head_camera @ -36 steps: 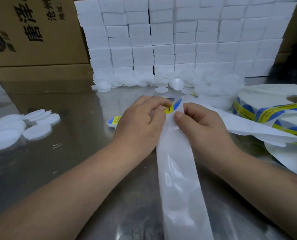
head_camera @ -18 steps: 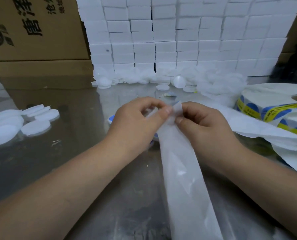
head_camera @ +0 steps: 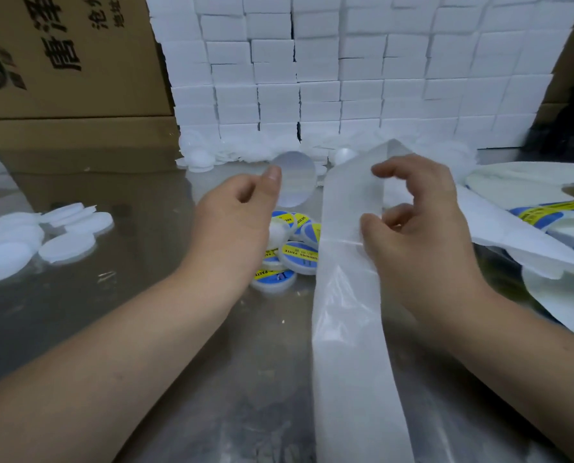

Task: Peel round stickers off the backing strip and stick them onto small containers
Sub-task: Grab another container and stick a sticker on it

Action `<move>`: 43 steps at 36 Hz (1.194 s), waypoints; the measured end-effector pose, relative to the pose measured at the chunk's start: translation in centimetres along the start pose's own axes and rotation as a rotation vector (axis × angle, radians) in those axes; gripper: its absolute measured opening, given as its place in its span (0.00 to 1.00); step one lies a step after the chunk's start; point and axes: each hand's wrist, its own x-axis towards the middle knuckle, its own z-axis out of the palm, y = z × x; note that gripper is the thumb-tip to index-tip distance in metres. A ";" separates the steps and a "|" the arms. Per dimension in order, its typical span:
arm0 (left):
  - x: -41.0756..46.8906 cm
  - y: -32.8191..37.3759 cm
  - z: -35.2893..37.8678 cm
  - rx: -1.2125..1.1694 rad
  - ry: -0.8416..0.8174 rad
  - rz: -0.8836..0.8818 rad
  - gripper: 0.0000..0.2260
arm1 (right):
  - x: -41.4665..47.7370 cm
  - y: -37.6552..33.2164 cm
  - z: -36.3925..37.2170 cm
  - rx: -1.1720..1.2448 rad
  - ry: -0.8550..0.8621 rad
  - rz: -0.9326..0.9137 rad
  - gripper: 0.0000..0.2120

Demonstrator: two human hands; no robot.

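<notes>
- Head view: the left hand (head_camera: 235, 225) pinches a pale round sticker (head_camera: 295, 183) by its left edge between thumb and forefinger, the other fingers curled in. The sticker is held in the air above the shiny metal tabletop (head_camera: 61, 305), apart from the strip.
- The right hand (head_camera: 422, 238) holds the glossy white translucent backing strip (head_camera: 349, 329) near its fold, with the thumb on the near face, the forefinger hooked over the top and the other fingers loosely arched.
- Done so far: a small heap of flat round labelled containers (head_camera: 289, 259), with blue-and-yellow tops, lies between the hands. This sticker is peeled but not yet stuck on.
- Left to do, by my judgement: plain white round containers (head_camera: 11, 242) wait at the left. More are heaped along the wall of stacked white blocks (head_camera: 346, 78), and the sticker roll (head_camera: 529, 195) at the right looks far from spent.
- The sticker stands nearly upright with its blank side toward the camera; being round, it has no long axis.
- The strip's long axis runs away from the person, rises to a peak between the hands, then drops off rightward toward the roll.
</notes>
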 end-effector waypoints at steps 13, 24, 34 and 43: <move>-0.7 0.3 -0.1 0.118 -0.040 0.104 0.20 | 0.4 -0.5 -0.7 -0.197 0.131 -0.235 0.24; -0.8 0.4 0.0 0.128 -0.062 0.082 0.23 | 0.6 -0.6 -1.0 -0.309 0.097 -0.260 0.25; -0.8 0.6 -0.2 0.105 -0.067 0.043 0.17 | 0.3 -1.0 -0.8 -0.113 -0.176 -0.005 0.13; -1.0 0.7 -0.1 0.153 -0.060 0.109 0.09 | 0.4 -0.7 -0.8 0.173 -0.103 0.221 0.14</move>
